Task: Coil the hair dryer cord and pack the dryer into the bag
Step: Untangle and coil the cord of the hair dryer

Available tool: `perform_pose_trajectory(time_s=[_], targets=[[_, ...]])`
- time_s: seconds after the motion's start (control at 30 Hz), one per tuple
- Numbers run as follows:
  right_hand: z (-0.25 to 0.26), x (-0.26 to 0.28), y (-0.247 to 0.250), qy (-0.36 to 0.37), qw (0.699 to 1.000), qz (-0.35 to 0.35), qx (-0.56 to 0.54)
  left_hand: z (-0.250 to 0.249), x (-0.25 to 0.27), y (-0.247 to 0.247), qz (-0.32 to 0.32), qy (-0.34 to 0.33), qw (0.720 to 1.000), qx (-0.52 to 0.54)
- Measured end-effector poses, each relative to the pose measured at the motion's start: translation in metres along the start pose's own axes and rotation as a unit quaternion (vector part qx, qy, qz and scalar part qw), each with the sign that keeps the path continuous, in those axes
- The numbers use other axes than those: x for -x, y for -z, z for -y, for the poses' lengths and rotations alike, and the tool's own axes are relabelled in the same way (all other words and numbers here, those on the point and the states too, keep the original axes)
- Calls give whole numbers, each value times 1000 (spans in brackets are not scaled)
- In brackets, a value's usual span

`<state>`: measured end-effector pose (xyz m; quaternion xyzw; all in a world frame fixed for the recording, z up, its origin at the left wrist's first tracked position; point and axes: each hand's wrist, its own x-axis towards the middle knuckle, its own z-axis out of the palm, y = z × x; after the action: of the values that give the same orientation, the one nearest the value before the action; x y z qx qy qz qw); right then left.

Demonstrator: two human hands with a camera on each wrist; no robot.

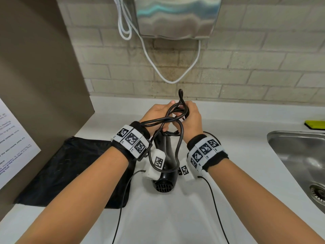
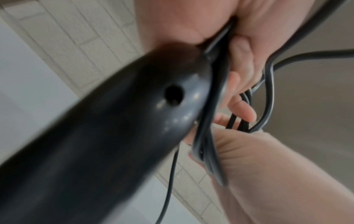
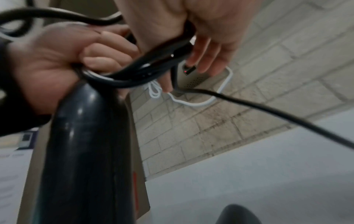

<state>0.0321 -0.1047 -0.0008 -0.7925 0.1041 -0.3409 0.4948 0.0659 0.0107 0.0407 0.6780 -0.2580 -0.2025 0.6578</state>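
Observation:
The black hair dryer (image 1: pixel 166 166) hangs nose-down between my wrists, with its rear grille towards me and its handle (image 2: pixel 114 136) (image 3: pixel 86 151) pointing up to my hands. The black cord (image 1: pixel 182 134) (image 2: pixel 269 84) (image 3: pixel 277 115) is gathered in loose loops over the handle's end. My left hand (image 1: pixel 156 113) (image 3: pixel 57 63) grips the loops at the top of the handle with its fingers (image 2: pixel 241 60) curled. My right hand (image 1: pixel 190 120) (image 3: pixel 191 18) holds the same bundle from the right. The flat black bag (image 1: pixel 73 173) lies on the counter to the left. Whether the dryer touches the counter is unclear.
A white counter (image 1: pixel 228 199) runs under my arms. A steel sink (image 1: pixel 299 155) sits at the right, with a green sponge (image 1: pixel 314 125) behind it. A steel hand dryer (image 1: pixel 175 14) and a white cable (image 1: pixel 172 80) hang on the tiled wall. A brown panel (image 1: pixel 35 67) stands at the left.

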Motion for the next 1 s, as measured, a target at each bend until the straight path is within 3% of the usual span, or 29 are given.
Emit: perform_pose_trajectory(time_s=[0.17,0.33,0.5,0.6,0.67,0.77,0.9,1.0], targets=[[-16,-5,-1,-23,989,111,-98,-6,2,-5,-14,4,1000,1],[-18,1,14,-47,976,197,-80,-3,3,1,-18,8,998,61],[-35,12,27,-57,958,273,-69,7,-1,14,-72,-5,997,31],[-51,14,33,-62,965,252,-40,10,2,19,-76,-16,997,17],[-63,12,34,-64,981,178,34,9,6,20,-72,-28,997,23],[-84,8,44,-179,977,75,89,8,7,24,-107,-5,993,57],[-118,11,60,-352,919,99,149,13,5,33,-122,27,989,76],[-116,14,55,-349,916,131,145,4,5,29,-121,68,988,59]])
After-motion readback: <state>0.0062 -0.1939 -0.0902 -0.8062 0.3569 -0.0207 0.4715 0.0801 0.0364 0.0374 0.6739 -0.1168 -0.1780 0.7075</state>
